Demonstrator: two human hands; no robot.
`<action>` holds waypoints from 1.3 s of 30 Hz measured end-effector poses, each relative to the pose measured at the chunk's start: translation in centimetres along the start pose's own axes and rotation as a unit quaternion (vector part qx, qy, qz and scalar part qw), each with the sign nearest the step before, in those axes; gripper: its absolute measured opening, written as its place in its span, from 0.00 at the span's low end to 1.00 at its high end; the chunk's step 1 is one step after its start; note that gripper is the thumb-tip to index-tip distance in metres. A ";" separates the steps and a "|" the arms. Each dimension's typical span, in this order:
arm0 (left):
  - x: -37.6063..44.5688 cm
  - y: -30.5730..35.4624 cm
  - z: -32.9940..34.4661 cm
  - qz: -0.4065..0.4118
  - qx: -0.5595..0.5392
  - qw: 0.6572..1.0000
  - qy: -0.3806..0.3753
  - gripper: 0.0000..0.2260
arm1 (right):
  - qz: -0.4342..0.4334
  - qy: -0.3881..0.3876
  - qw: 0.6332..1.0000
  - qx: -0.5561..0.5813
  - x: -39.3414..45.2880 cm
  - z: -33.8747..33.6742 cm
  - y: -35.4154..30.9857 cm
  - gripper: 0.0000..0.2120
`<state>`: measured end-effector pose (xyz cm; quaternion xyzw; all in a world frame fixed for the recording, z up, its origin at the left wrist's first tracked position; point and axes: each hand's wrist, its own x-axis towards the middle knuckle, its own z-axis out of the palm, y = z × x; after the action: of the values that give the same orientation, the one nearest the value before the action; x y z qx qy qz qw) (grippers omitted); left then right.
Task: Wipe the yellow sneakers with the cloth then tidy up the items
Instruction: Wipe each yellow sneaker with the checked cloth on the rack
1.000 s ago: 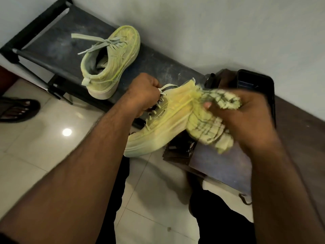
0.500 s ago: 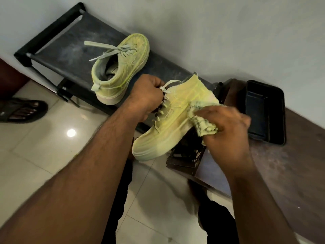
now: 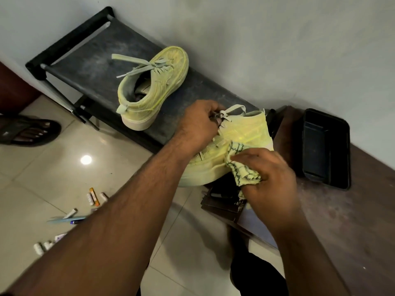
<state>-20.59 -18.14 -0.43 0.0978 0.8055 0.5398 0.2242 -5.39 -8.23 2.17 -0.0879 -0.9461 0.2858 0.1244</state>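
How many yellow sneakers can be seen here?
2. One yellow canvas sneaker stands on the black rack; the other is held by the left hand, wiped with the cloth.

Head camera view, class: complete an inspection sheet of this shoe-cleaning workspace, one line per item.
Surface: dusty black shoe rack; brown wooden bench.
Job's things: one yellow canvas sneaker on the rack; second yellow sneaker held; yellow checked cloth pressed on its side.
Clutter: small tubes and pens on tiled floor; black plastic tray.
Grippers: left hand grips laces; right hand grips cloth.
Cables: nothing seen.
Surroundings: white wall; black sandal.
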 end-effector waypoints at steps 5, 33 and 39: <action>0.1 -0.6 -0.9 -0.062 -0.057 0.995 0.046 0.06 | -0.013 -0.018 1.000 0.011 -0.5 0.2 -0.2 0.19; -0.5 0.6 -2.4 -0.051 0.056 0.988 -0.137 0.11 | -0.034 0.005 0.992 -0.118 1.1 1.4 -1.9 0.21; -0.7 1.0 -2.2 -0.033 0.091 0.987 -0.127 0.13 | -0.031 0.023 0.991 -0.126 2.1 0.1 -0.2 0.19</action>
<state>-21.08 -19.88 1.35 0.1587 0.8193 0.4397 0.3322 -7.40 -7.96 2.60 -0.0800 -0.9737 0.1578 0.1432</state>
